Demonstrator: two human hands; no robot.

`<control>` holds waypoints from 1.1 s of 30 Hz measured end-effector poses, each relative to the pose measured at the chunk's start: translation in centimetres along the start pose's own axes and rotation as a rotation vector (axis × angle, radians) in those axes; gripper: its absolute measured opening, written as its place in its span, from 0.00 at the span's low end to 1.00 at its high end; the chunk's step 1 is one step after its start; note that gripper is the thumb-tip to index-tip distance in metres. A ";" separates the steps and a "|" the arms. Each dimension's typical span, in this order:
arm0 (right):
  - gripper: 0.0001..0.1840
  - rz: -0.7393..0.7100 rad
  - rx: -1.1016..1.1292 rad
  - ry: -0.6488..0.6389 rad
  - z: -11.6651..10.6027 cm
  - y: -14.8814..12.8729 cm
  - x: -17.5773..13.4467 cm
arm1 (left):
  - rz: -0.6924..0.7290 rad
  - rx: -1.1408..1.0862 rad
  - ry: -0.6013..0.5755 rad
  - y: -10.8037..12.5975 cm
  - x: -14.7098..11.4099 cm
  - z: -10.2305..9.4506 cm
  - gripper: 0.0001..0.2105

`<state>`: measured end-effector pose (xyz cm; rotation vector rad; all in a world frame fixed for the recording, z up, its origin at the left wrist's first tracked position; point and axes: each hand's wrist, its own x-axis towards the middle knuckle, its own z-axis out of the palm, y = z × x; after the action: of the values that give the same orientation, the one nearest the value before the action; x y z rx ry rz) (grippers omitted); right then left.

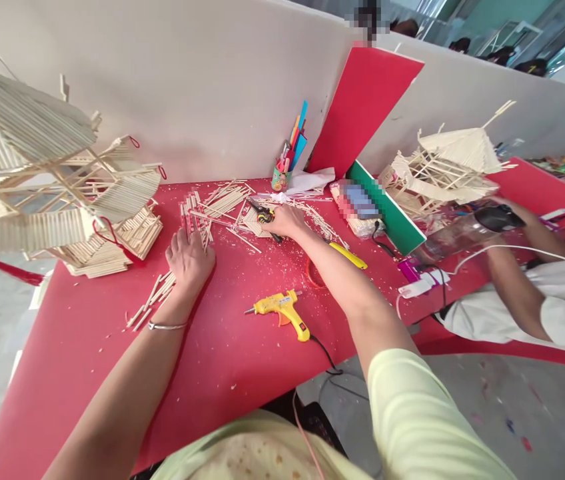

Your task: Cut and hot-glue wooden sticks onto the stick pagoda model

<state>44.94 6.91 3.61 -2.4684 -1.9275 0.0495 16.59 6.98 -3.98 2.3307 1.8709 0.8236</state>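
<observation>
My left hand point(190, 260) lies palm down on the table with fingers spread, touching the ends of several thin wooden sticks point(194, 208). Shorter loose sticks point(152, 300) lie beside its wrist. Farther right, my right hand point(286, 221) is closed around a pair of pliers point(264, 215) with black and yellow handles, above a heap of sticks point(230, 199). The palm hides part of the pliers. A yellow glue gun point(282, 312) lies on its side nearer to me, its nozzle pointing left.
A stick-built pavilion model point(62, 180) stands on the left; a smaller stick model point(445, 167) is at the right. A yellow utility knife point(348, 256), a pen cup point(280, 177) and a green board point(387, 210) occupy the red table point(212, 393). A co-worker's arm point(515, 290) reaches in at right.
</observation>
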 end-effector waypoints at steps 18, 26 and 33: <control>0.35 -0.192 0.030 -0.052 -3.4 -1.4 -4.3 | -0.133 -0.073 -0.152 0.2 5.5 -0.4 0.38; 0.29 -0.356 0.027 -0.145 -4.6 -3.2 -7.1 | -0.264 -0.017 -0.350 0.7 11.1 0.4 0.47; 0.25 -0.437 0.029 -0.223 -3.7 -3.6 -7.5 | -0.324 -0.145 -0.277 -1.1 11.2 -0.8 0.38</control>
<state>39.76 0.58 7.51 -2.0407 -2.4895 0.3569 16.71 17.36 0.49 1.8754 1.9206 0.5464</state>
